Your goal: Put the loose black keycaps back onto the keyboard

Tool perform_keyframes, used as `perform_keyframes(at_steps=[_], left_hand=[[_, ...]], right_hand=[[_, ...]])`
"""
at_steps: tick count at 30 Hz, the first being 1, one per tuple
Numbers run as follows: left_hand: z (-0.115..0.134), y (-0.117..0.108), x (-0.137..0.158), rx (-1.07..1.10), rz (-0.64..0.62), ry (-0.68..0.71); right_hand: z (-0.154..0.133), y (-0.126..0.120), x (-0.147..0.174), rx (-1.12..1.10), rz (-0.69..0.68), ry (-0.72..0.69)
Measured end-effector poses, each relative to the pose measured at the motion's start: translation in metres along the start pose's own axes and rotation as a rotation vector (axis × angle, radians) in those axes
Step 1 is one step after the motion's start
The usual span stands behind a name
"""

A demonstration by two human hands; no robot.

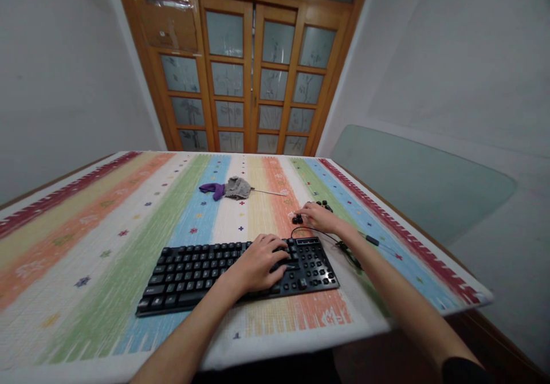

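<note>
My left hand [261, 262] lies over the right part of a black keyboard [193, 275], fingers spread and resting on it. Keycaps cover the keyboard's left and middle, while its number pad [315, 261] shows mostly bare key sockets. Beyond the keyboard's top right corner, my right hand [318, 216] reaches down to a small group of loose black keycaps [297, 219]. Its fingertips are drawn together at a keycap there, partly hidden by the fingers. More loose keycaps [325, 206] lie just behind that hand.
A grey and purple cloth item [236, 188] with a thin rod [270, 192] lies farther back on the striped tablecloth [141, 218]. The black cable [348, 252] runs under my right forearm, its plug [372, 239] to the right. Wooden glazed doors [253, 74] stand behind the table.
</note>
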State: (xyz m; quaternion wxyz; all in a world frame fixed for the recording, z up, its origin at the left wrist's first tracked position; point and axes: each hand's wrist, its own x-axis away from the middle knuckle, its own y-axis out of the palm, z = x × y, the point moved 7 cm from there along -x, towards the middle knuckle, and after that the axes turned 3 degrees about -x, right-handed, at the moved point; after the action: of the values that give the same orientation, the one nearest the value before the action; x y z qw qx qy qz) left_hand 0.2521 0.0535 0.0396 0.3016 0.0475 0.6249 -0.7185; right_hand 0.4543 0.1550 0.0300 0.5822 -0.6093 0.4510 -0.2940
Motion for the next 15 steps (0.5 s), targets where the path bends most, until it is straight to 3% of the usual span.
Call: perform_keyframes(at_steps=[7, 12, 15], left_hand=[[-0.001, 0.002, 0.0, -0.028, -0.014, 0.006], [-0.001, 0.002, 0.001, -0.034, -0.004, 0.012], [-0.003, 0.003, 0.001, -0.042, -0.001, 0.011]], right_hand=[[0.002, 0.003, -0.007, 0.002, 0.008, 0.029], [-0.002, -0.013, 0.002, -0.009, 0.073, 0.05], [-0.023, -0.027, 0.016, -0.075, 0.132, -0.017]])
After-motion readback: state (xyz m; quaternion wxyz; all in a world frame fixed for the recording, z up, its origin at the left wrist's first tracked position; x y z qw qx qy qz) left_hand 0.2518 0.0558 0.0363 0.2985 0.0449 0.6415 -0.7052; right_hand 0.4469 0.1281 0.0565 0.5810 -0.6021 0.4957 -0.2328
